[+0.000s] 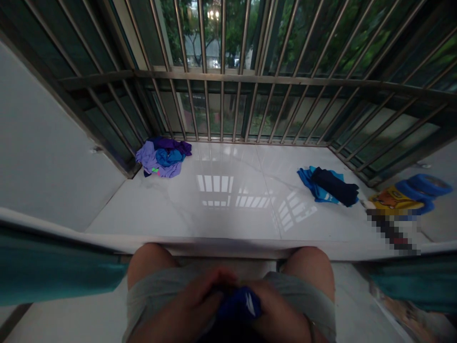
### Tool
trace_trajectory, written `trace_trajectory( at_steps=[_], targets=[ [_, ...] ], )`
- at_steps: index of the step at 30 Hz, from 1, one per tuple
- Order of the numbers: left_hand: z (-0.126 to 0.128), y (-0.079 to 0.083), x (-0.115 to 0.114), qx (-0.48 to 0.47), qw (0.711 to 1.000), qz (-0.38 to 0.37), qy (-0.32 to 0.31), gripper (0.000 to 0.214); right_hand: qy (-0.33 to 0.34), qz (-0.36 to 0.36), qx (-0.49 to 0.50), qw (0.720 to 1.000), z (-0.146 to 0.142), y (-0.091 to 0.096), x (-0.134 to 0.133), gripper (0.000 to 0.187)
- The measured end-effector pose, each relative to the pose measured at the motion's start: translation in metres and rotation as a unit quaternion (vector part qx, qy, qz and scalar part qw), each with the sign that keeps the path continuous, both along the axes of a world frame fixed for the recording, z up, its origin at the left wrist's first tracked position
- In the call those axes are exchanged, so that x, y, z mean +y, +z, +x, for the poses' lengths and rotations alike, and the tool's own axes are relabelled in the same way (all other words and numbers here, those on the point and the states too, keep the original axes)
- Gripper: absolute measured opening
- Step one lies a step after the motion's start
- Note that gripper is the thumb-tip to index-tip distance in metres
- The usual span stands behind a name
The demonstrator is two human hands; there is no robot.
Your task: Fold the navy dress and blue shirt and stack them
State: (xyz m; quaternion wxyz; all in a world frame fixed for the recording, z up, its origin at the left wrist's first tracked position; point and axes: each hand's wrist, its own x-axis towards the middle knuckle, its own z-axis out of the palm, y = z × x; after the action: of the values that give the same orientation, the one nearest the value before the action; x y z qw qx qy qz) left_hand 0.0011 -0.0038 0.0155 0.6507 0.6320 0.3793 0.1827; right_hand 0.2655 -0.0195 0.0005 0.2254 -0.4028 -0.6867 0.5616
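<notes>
A dark blue garment [236, 307] with a white mark is bunched in my lap, its lower part dark and out of focus. My left hand [205, 295] is curled round its left side, somewhat blurred. On the other side my right hand [276, 305] is closed on the cloth, fingers partly hidden. Ahead, on the white sill, lies a crumpled heap of purple and blue clothes [164, 161] at the left. Toward the right, a dark folded garment [333, 186] rests on a blue one [307, 181].
Metal bars [221, 76] stand along the far edge of the glossy sill [232, 219]. A blue and yellow container [400, 197] is at the right end, beside a pixelated patch. Teal curtains [53, 271] hang at both sides. My knees touch or nearly touch the sill's front.
</notes>
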Motion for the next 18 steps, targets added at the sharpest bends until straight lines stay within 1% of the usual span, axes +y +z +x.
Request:
trace_trajectory(
  at_steps=[1, 2, 3, 4, 5, 6, 8, 11, 13, 14, 15, 18],
  targets=[
    [-0.003, -0.01, 0.006, -0.011, 1.0, -0.008, 0.007, 0.049, -0.047, -0.016, 0.014, 0.999, 0.002, -0.002, -0.001, 0.03],
    [-0.006, -0.019, 0.009, -0.011, 1.0, -0.002, 0.015, 0.066, -0.097, -0.029, 0.026, 0.995, 0.005, -0.004, -0.002, 0.033],
    [-0.007, -0.027, 0.01, 0.004, 1.0, 0.013, 0.015, 0.086, -0.147, -0.037, 0.034, 0.988, 0.007, -0.005, -0.003, 0.037],
    [-0.007, -0.034, 0.01, 0.036, 0.999, 0.034, 0.016, 0.099, -0.19, -0.041, 0.036, 0.98, 0.01, -0.006, -0.004, 0.041],
    [-0.004, -0.04, 0.009, 0.076, 0.995, 0.058, 0.021, 0.104, -0.226, -0.044, 0.037, 0.972, 0.012, -0.006, -0.005, 0.044],
    [0.0, -0.046, 0.008, 0.114, 0.99, 0.079, 0.031, 0.101, -0.252, -0.047, 0.038, 0.966, 0.013, -0.005, -0.006, 0.046],
    [0.011, -0.056, 0.009, 0.15, 0.982, 0.107, 0.048, 0.083, -0.269, -0.051, 0.053, 0.96, 0.013, -0.002, -0.009, 0.049],
    [0.025, -0.069, 0.019, 0.144, 0.98, 0.117, 0.065, 0.046, -0.239, -0.033, 0.074, 0.968, 0.013, 0.005, -0.014, 0.052],
    [0.025, -0.072, 0.028, 0.137, 0.978, 0.119, 0.102, 0.021, -0.212, -0.001, 0.068, 0.975, 0.017, 0.011, -0.019, 0.054],
    [0.023, -0.072, 0.033, 0.134, 0.975, 0.115, 0.132, 0.016, -0.202, 0.018, 0.065, 0.977, 0.021, 0.013, -0.021, 0.055],
    [0.019, -0.07, 0.037, 0.127, 0.972, 0.108, 0.166, 0.016, -0.193, 0.035, 0.063, 0.979, 0.026, 0.016, -0.022, 0.055],
    [0.001, -0.059, 0.045, 0.084, 0.954, 0.091, 0.272, 0.023, -0.164, 0.077, 0.054, 0.982, 0.047, 0.023, -0.023, 0.044]
  ],
)
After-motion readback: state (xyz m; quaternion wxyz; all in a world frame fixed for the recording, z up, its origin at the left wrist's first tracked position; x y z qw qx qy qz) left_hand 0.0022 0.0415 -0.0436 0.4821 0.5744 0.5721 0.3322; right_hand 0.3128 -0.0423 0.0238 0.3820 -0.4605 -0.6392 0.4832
